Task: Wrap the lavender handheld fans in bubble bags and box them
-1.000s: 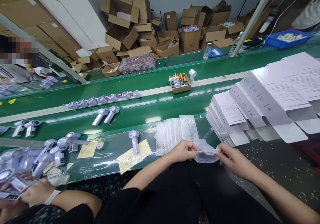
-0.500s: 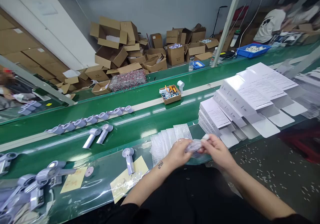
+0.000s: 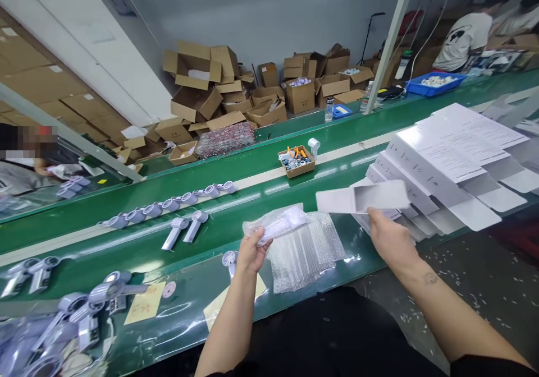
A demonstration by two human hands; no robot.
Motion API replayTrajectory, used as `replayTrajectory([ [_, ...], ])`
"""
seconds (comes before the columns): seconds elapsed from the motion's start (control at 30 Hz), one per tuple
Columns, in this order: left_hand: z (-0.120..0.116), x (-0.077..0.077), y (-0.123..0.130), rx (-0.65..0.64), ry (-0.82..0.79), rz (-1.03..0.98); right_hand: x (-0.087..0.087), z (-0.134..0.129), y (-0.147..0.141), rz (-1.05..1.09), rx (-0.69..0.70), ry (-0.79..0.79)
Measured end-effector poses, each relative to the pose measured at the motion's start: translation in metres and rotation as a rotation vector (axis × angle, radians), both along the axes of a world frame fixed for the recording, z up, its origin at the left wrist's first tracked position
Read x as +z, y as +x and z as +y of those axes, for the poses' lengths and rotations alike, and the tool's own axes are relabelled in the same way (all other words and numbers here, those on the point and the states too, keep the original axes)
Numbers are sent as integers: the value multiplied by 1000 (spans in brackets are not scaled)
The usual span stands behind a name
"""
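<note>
My left hand [image 3: 254, 251] is closed on one end of a bubble-wrapped handheld fan [image 3: 283, 223], lavender through the clear wrap. Beneath it, a fanned pile of bubble-wrap bags [image 3: 309, 256] lies on the bench. A white box [image 3: 379, 196] with its end flap stretched out to the left is gripped at its lower edge by my right hand [image 3: 389, 237]. Right beside that hand are stacked white boxes [image 3: 457, 147] with printed text and open flaps. A bare lavender fan [image 3: 229, 259] lies left of my left hand, partly hidden by my forearm.
A row of lavender fans [image 3: 170, 204] runs along the green conveyor [image 3: 252, 197], with more fans heaped at lower left [image 3: 63, 321]. A small carton of parts [image 3: 297, 168] sits mid-belt. Cardboard boxes [image 3: 196, 105] are piled behind. A person [image 3: 463, 37] sits at far right.
My hands, together over the bubble wrap before, have moved apart. My left hand has carried the wrapped fan left and up; my right hand has moved right and taken hold of a white box.
</note>
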State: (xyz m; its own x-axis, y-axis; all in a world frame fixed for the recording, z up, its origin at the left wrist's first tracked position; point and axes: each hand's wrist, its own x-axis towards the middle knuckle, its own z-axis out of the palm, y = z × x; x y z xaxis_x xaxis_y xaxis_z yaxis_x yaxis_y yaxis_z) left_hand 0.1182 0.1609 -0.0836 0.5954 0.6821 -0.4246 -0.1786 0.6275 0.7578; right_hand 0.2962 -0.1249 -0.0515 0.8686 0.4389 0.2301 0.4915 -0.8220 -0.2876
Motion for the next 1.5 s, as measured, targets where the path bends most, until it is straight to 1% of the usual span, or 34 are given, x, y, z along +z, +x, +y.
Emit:
replayTrajectory([
  [0.1,15,-1,-1,83,-16,-46,-5,47,18,9,193,-90],
  [0.17,19,-1,4,115,-24,-65,-14,82,39,64,305,-94],
  [0.23,20,1,16,133,-30,-86,-25,116,61,112,384,-75],
  [0.33,22,5,50,147,-28,-136,-41,157,92,155,491,-40],
  [0.4,26,5,81,143,-13,-136,-52,175,108,193,568,-11],
  [0.47,32,4,112,132,45,-75,-64,188,120,232,634,29],
  [0.53,40,2,135,123,200,54,-76,197,128,263,673,61],
  [0.57,44,1,142,127,326,148,-82,201,130,279,688,81],
  [0.63,49,0,151,146,678,375,-94,209,132,329,728,183],
  [0.7,48,2,158,137,1094,591,-106,219,132,384,758,329],
  [0.73,45,3,163,100,1283,683,-111,223,132,406,759,394],
  [0.77,41,5,170,41,1440,765,-116,226,132,421,748,440],
  [0.8,36,8,179,-33,1556,840,-120,229,132,430,729,464],
  [0.87,26,12,201,-208,1688,973,-127,232,134,453,704,495],
  [0.93,20,14,223,-358,1743,1043,-130,231,135,478,694,523],
  [0.97,18,13,231,-426,1742,1052,-131,230,136,484,685,536],
  [1.03,16,9,240,-538,1673,1045,-129,225,138,505,648,562],
  [1.1,16,-1,238,-573,1610,1021,-126,220,139,546,596,582],
  [1.13,15,-7,235,-568,1616,1009,-124,217,139,568,575,580],
  [1.23,6,-23,220,-553,1755,977,-117,212,141,592,523,514],
  [1.33,-9,-26,203,-556,1822,946,-112,209,145,555,495,391],
  [1.4,-20,-25,185,-502,1846,872,-110,209,151,523,492,292],
  [1.43,-25,-26,171,-471,1847,818,-110,209,155,504,491,246],
  [1.5,-31,-35,132,-404,1780,724,-110,210,163,432,519,196],
])
